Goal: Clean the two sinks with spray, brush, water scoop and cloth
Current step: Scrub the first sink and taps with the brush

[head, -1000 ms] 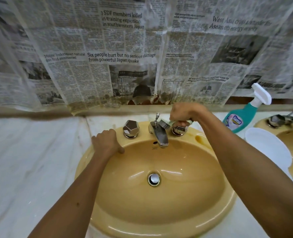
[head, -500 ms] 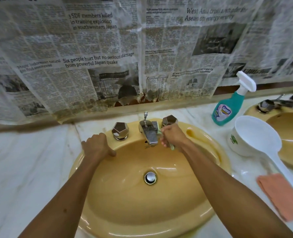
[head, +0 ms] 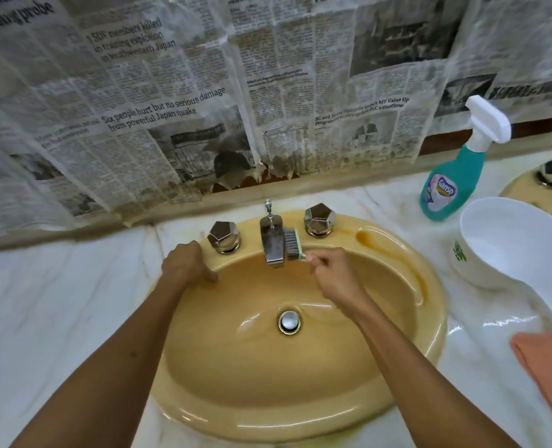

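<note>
Sinks are showing as two yellow basins set in the marble counter [head: 57,302]: one whole sink [head: 300,383] in the middle, and a second sink [head: 523,192] lying partly out of view at the right. Two hands are working: the left hand [head: 184,263] is resting curled on the rim, the right hand [head: 332,273] is pinching one brush [head: 292,242] against the single spout [head: 273,242]. One scoop [head: 510,237], one cloth [head: 549,363], one spray bottle [head: 452,182] and two knobs are sitting nearby.
</note>
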